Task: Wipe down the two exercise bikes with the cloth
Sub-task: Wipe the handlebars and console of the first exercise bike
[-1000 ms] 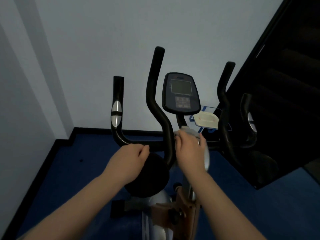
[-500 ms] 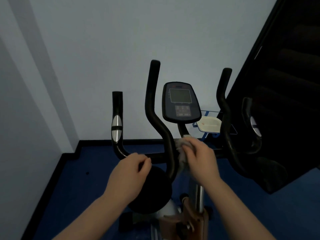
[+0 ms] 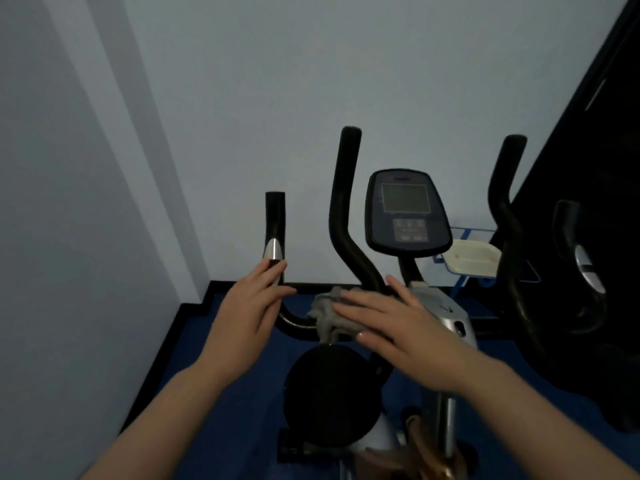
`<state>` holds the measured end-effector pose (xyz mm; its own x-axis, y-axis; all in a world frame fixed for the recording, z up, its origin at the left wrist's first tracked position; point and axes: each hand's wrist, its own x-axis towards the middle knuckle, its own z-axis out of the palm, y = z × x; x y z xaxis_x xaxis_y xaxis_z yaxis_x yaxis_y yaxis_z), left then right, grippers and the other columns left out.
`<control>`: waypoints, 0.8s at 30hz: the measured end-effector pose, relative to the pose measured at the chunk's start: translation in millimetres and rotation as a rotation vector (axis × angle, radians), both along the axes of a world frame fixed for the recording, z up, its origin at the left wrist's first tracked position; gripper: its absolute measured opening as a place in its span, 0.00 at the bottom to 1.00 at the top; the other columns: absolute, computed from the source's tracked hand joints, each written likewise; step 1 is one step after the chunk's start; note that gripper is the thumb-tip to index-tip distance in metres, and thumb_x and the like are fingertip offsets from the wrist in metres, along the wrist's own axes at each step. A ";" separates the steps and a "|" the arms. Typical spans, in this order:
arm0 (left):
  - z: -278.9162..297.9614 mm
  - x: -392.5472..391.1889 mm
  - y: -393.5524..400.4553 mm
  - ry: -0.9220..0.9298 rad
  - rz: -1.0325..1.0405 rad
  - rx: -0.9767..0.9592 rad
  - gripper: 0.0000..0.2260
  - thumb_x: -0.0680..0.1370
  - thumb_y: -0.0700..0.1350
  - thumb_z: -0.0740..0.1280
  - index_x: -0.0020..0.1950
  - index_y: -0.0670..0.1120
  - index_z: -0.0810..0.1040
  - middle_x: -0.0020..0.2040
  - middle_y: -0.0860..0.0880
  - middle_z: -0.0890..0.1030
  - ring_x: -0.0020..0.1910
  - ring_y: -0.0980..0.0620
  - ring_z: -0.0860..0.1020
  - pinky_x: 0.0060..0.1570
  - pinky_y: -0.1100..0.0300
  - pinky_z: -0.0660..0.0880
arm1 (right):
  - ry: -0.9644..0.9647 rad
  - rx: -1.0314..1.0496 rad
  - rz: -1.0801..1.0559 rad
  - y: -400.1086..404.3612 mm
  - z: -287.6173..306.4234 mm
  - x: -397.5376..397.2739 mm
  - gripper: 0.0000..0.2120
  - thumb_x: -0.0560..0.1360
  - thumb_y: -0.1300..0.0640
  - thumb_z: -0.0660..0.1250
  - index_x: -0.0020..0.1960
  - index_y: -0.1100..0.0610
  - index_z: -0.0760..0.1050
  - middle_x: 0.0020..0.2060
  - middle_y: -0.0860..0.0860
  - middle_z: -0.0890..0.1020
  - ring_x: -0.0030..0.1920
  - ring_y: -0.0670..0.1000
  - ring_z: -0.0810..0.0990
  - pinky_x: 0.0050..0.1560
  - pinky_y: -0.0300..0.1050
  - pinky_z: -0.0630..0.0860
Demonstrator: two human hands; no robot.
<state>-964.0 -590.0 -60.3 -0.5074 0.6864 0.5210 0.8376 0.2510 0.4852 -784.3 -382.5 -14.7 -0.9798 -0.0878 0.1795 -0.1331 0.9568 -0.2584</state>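
The grey cloth point(image 3: 329, 315) lies bunched over the horizontal handlebar point(image 3: 298, 323) of the near exercise bike point(image 3: 446, 317), just left of the centre post, with a fold hanging down toward the black round seat point(image 3: 329, 393) at six o'clock. The right hand point(image 3: 398, 323) presses it there with fingers point(image 3: 349, 310) laid out nearly straight and pointing toward nine o'clock, flat on the cloth rather than curled round it. Half a second ago that hand was bunched round the cloth at the base of the post; it has since flattened and swept leftward along the bar. The left hand point(image 3: 252, 306), which was wrapped round the bar, has let go and now reaches, fingers straight, to touch the chrome-banded left grip point(image 3: 274, 252) at ten o'clock. In my judgement the wiping is moving out toward that grip, with the console point(image 3: 407, 211) at twelve o'clock and the second bike still to do.
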 end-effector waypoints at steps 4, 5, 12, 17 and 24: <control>-9.1 5.6 -4.2 -0.065 -0.039 0.015 0.15 0.82 0.48 0.57 0.63 0.47 0.79 0.76 0.53 0.65 0.78 0.54 0.56 0.75 0.62 0.53 | 0.044 0.102 -0.016 0.9 -11.0 -3.7 0.24 0.80 0.42 0.53 0.75 0.42 0.62 0.72 0.39 0.68 0.76 0.42 0.58 0.76 0.51 0.38; -9.8 5.6 -3.9 -0.080 -0.044 0.028 0.15 0.82 0.47 0.56 0.63 0.48 0.79 0.76 0.54 0.64 0.78 0.54 0.56 0.75 0.64 0.52 | 0.084 0.127 -0.033 -4.5 -14.2 -6.9 0.24 0.79 0.43 0.55 0.74 0.44 0.66 0.68 0.40 0.74 0.72 0.43 0.66 0.77 0.52 0.41; -5.9 4.5 -5.7 -0.149 -0.113 0.073 0.17 0.82 0.49 0.53 0.61 0.49 0.79 0.75 0.54 0.65 0.78 0.54 0.55 0.74 0.67 0.51 | 0.007 0.134 -0.017 -23.4 12.6 -33.2 0.20 0.77 0.47 0.65 0.68 0.44 0.73 0.60 0.41 0.80 0.56 0.45 0.75 0.61 0.42 0.61; 0.7 -10.3 -16.0 -0.129 -0.217 -0.013 0.14 0.82 0.49 0.56 0.63 0.52 0.78 0.75 0.59 0.63 0.77 0.58 0.52 0.73 0.69 0.49 | -0.114 0.073 -0.317 -38.2 30.3 -28.4 0.19 0.75 0.44 0.69 0.65 0.42 0.75 0.56 0.43 0.76 0.56 0.45 0.70 0.55 0.45 0.71; 5.8 -27.3 -26.1 -0.160 -0.375 -0.020 0.15 0.82 0.39 0.61 0.65 0.53 0.76 0.75 0.62 0.62 0.77 0.62 0.50 0.69 0.76 0.47 | -0.116 -0.375 -0.543 -92.6 24.7 -40.6 0.14 0.74 0.53 0.72 0.59 0.48 0.78 0.53 0.48 0.72 0.54 0.46 0.74 0.58 0.39 0.70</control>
